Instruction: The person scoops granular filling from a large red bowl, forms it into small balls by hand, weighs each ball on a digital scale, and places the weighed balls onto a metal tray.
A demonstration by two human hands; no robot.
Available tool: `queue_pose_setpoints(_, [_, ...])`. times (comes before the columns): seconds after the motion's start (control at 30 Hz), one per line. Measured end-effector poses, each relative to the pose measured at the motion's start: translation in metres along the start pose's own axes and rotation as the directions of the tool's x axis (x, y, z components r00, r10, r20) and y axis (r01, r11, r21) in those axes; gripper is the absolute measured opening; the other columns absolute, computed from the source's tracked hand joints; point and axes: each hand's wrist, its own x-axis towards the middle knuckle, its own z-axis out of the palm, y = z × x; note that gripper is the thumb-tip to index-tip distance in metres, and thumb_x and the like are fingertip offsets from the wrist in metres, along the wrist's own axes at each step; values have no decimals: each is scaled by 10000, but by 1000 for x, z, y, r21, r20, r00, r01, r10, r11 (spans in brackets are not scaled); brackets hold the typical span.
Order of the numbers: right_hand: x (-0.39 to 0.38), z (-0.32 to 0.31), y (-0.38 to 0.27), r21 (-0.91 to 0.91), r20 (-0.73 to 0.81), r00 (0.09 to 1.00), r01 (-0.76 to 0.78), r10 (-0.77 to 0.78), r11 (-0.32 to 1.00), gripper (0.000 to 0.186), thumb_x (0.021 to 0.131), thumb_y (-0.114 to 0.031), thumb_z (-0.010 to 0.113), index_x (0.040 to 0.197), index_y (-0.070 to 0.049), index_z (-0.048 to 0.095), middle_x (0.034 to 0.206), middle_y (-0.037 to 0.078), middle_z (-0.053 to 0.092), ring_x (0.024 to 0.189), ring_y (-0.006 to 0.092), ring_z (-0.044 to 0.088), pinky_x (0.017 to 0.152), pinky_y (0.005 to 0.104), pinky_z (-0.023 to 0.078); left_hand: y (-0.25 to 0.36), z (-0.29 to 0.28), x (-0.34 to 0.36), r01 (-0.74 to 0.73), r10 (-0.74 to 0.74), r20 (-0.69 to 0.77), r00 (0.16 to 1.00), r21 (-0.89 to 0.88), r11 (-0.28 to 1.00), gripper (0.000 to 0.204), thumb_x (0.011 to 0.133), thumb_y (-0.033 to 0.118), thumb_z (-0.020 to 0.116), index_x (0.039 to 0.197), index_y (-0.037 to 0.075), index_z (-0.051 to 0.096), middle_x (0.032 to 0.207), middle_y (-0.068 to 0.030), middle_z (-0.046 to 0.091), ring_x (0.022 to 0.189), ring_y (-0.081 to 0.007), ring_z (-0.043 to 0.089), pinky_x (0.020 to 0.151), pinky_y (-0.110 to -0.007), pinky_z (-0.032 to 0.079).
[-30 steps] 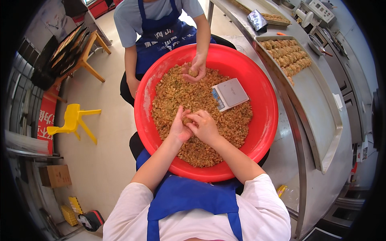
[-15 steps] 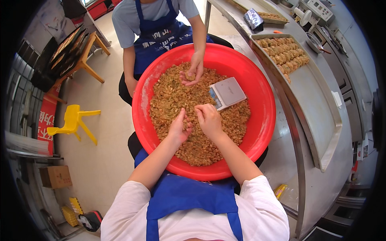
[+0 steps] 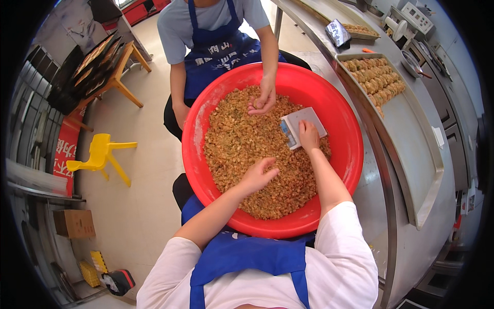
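In the head view, your right grip (image 3: 310,137) is over the white scale (image 3: 294,123), fingers pointing away from you and fingertips down at its platform; the fingers hide their own undersides, so you cannot tell whether they are together on something or bare. The scale sits directly beneath that grip, tilted on the crumbly brown mixture (image 3: 234,131), toward the right side of the red basin (image 3: 350,149), its display side facing left. Your left grip (image 3: 257,177) is well apart from the scale, nearer you and to its left, thumb and fingers apart above the mixture; whether it touches the crumbs you cannot tell. Across from you, a co-worker's hand (image 3: 264,98) is cupped over the far part of the mixture, left of the scale. On the bench (image 3: 419,247) to your right, a metal tray (image 3: 411,139) carries rows of shaped brown pieces (image 3: 374,77).
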Motion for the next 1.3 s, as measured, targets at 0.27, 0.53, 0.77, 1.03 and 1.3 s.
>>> queue_pose_setpoints(0.27, [-7, -72, -43, 113, -150, 988, 63, -45, 992, 315, 892, -229, 635, 1120, -13, 629, 1141, 167, 634, 1163, 335, 526, 990, 419, 416, -6, 9, -20, -191, 57, 186, 981, 870, 455, 424, 833, 225, 638, 1234, 105, 577, 1236, -129, 596, 1090, -297, 580, 876, -421, 482])
queue_pose_setpoints(0.53, [-12, -85, -5, 320, -299, 914, -174, 274, 931, 216, 896, -197, 619, 1017, -29, 678, 1039, 134, 663, 1015, 289, 605, 897, 396, 477, 17, 14, -27, -411, 317, 266, 910, 672, 616, 254, 811, 254, 669, 1019, 110, 698, 922, -104, 684, 910, -296, 627, 821, -402, 507])
queue_pose_setpoints(0.77, [-16, -76, -17, 302, -306, 937, -75, 172, 950, 164, 880, -168, 627, 953, -35, 688, 992, 130, 660, 1007, 297, 596, 894, 394, 465, 5, 11, -31, -490, 250, 434, 865, 628, 604, 204, 777, 206, 685, 965, 135, 716, 862, -83, 683, 879, -291, 627, 812, -408, 508])
queue_pose_setpoints(1.03, [-20, -26, -27, -43, 90, 996, 27, -23, 999, 406, 854, -205, 649, 1232, -75, 573, 1279, 161, 521, 1212, 357, 457, 1004, 462, 389, 19, 2, -21, -278, 227, 163, 960, 488, 828, 111, 847, 154, 650, 931, 100, 697, 878, -75, 693, 836, -240, 657, 755, -356, 522])
queue_pose_setpoints(1.3, [-9, -22, -15, -183, 257, 963, -30, 77, 983, 496, 872, -140, 640, 1334, -58, 479, 1356, 186, 476, 1250, 352, 451, 1025, 431, 405, 23, -16, -7, 234, -198, 158, 967, -855, 464, 235, 961, 133, 575, 1172, 31, 578, 939, -22, 644, 791, -128, 643, 693, -260, 559])
